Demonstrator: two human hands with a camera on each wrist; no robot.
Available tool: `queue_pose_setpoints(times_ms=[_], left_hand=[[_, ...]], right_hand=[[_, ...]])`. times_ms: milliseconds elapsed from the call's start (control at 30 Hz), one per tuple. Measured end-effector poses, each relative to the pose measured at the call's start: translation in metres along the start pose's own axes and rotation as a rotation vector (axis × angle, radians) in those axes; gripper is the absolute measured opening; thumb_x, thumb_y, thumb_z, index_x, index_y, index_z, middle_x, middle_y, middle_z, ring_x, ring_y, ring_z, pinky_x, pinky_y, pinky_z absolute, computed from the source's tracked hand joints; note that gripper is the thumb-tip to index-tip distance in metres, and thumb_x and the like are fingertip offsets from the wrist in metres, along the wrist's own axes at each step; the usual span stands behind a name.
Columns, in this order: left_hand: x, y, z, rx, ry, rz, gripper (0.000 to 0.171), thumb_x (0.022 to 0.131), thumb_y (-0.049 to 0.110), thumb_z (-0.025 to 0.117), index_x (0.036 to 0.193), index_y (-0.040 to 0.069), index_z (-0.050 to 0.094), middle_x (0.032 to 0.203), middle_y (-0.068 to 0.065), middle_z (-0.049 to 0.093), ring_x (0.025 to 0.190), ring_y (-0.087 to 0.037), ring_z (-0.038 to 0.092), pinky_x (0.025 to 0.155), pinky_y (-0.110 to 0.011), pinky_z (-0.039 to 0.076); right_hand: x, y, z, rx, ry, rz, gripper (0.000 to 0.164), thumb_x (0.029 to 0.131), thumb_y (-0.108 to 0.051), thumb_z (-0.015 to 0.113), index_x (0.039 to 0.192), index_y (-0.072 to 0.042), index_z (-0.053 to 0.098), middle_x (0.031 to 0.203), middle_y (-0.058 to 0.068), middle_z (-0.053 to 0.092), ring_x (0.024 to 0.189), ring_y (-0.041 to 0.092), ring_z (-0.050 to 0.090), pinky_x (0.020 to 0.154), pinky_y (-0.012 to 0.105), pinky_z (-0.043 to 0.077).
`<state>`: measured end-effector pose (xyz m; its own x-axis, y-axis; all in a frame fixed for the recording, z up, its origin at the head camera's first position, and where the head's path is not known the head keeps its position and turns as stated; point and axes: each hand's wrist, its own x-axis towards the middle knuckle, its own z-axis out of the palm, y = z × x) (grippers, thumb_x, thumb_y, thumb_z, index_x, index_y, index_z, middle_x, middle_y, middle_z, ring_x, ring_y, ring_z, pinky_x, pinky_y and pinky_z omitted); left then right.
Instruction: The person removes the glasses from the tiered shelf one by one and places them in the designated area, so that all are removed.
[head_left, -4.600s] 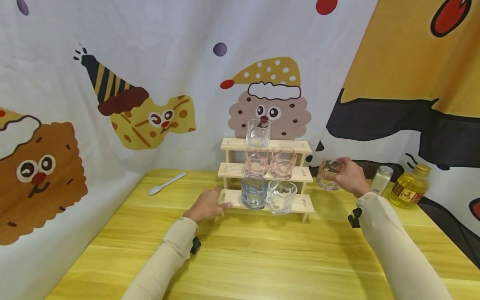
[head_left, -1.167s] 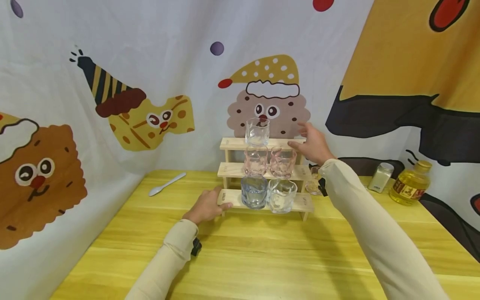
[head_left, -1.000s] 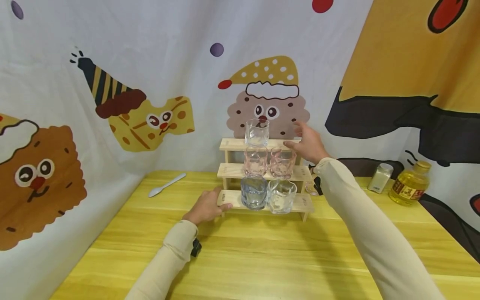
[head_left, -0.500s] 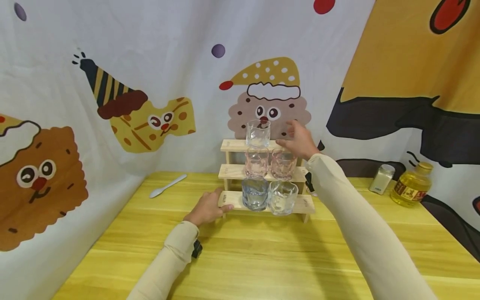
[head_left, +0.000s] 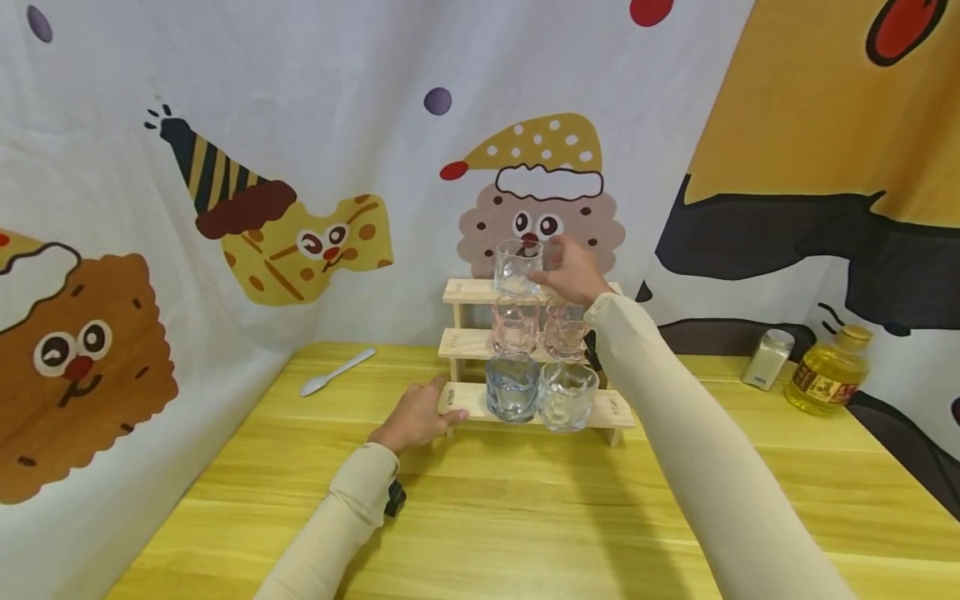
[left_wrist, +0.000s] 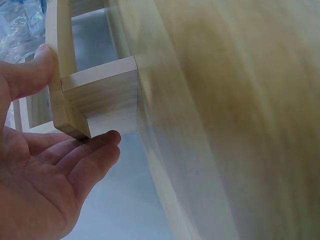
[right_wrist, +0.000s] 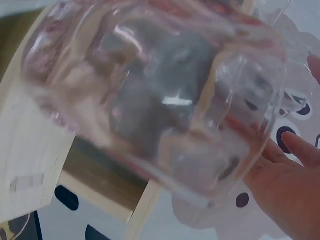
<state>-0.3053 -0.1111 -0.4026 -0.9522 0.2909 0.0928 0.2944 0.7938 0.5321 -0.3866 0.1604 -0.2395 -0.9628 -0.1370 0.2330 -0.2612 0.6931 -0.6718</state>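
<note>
A person in long cream sleeves sat at a yellow wooden table (head_left: pixel 525 517) before a three-tiered pale wooden stepped rack (head_left: pixel 465 292) that stood against a cartoon-printed cloth backdrop (head_left: pixel 225 125). The right hand (head_left: pixel 573 271) was raised to the top tier, its fingers curled around the right side of a clear, wavy-walled glass tumbler (head_left: pixel 517 265) that stood upright near the middle of that tier; in the right wrist view the tumbler (right_wrist: pixel 160 100) filled most of the picture, with the fingertips (right_wrist: pixel 300 145) pressed against its far wall. The left hand (head_left: pixel 416 421) rested at the rack's lower left end, thumb on top of the bottom tier and fingers beneath its edge, a loose steadying grip seen close in the left wrist view (left_wrist: pixel 55 165). Two pink glasses (head_left: pixel 540 327) sat side by side on the middle tier, and a blue glass (head_left: pixel 512 388) and a clear glass (head_left: pixel 567 395) on the bottom tier. A white plastic spoon (head_left: pixel 335 371) lay on the table to the left; a small shaker jar (head_left: pixel 765 360) and a bottle of yellow oil (head_left: pixel 825 371) stood well apart on the right.
</note>
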Motion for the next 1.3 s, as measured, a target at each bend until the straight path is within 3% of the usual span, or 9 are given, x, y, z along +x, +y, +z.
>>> queue_pose_setpoints(times_ms=[267, 533, 933, 1300], left_hand=[[-0.001, 0.000, 0.000, -0.022, -0.005, 0.002, 0.074, 0.092, 0.038, 0.073, 0.148, -0.002, 0.043, 0.079, -0.006, 0.062, 0.062, -0.017, 0.054, 0.056, -0.029, 0.044], [-0.001, 0.001, 0.000, -0.005, 0.003, 0.007, 0.075, 0.093, 0.038, 0.072, 0.148, -0.003, 0.042, 0.082, -0.007, 0.065, 0.062, -0.016, 0.053, 0.057, -0.028, 0.043], [-0.002, -0.001, 0.001, -0.012, -0.003, 0.014, 0.075, 0.093, 0.037, 0.071, 0.148, -0.005, 0.041, 0.086, -0.009, 0.068, 0.063, -0.014, 0.056, 0.063, -0.029, 0.046], [-0.002, -0.001, 0.000, -0.021, 0.006, 0.020, 0.075, 0.093, 0.037, 0.072, 0.147, -0.005, 0.042, 0.094, -0.014, 0.070, 0.068, -0.015, 0.057, 0.066, -0.031, 0.048]], right_hand=[[0.007, -0.010, 0.012, -0.020, -0.014, 0.030, 0.083, 0.092, -0.029, 0.072, 0.156, -0.001, 0.026, 0.134, 0.022, 0.050, 0.115, 0.035, 0.051, 0.097, 0.051, 0.046], [0.013, -0.015, 0.022, 0.064, 0.010, 0.092, 0.088, 0.092, -0.029, 0.072, 0.158, -0.006, 0.019, 0.163, 0.018, 0.031, 0.147, 0.040, 0.035, 0.117, 0.054, 0.035], [0.014, -0.014, 0.030, 0.249, 0.100, 0.125, 0.077, 0.090, -0.017, 0.075, 0.151, -0.007, 0.029, 0.162, 0.016, 0.032, 0.146, 0.036, 0.035, 0.118, 0.051, 0.035], [0.016, -0.015, 0.029, 0.264, 0.137, 0.097, 0.080, 0.089, -0.018, 0.077, 0.154, -0.010, 0.033, 0.159, 0.017, 0.037, 0.146, 0.035, 0.036, 0.116, 0.050, 0.038]])
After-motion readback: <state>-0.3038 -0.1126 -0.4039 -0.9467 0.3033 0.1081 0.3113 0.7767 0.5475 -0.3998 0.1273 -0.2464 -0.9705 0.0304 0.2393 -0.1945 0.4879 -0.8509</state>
